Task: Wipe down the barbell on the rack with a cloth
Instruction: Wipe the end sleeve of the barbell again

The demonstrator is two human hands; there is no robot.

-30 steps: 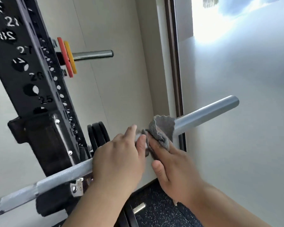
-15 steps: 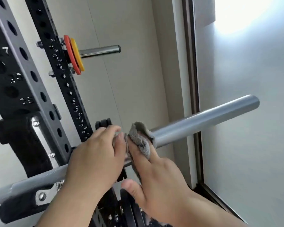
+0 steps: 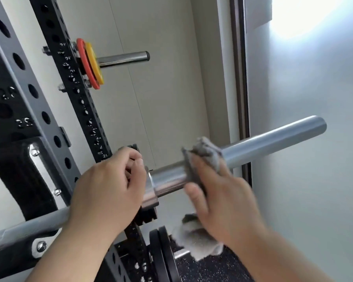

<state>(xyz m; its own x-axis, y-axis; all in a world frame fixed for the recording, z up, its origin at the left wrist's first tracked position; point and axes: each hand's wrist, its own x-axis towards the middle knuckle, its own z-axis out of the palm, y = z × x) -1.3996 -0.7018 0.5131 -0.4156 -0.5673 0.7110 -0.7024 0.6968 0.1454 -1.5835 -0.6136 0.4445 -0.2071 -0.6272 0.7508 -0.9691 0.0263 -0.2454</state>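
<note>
Left hand clamps the barbell beside the rack, steadying it; right hand grips the cloth wrapped round it.

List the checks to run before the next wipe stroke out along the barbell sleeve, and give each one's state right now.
1. Cloth wrapped round the barbell sleeve under the right hand: ok.
2. Left hand grips the barbell shaft beside the collar to steady it: ok.
3. Sleeve bare from the cloth to its end, no plates in the way: ok.
4. Shaft seated in the rack hook: cannot tell, the left hand and arm hide part of it.
5. Cloth's hanging tail clear of the black plates below: cannot tell.
</note>
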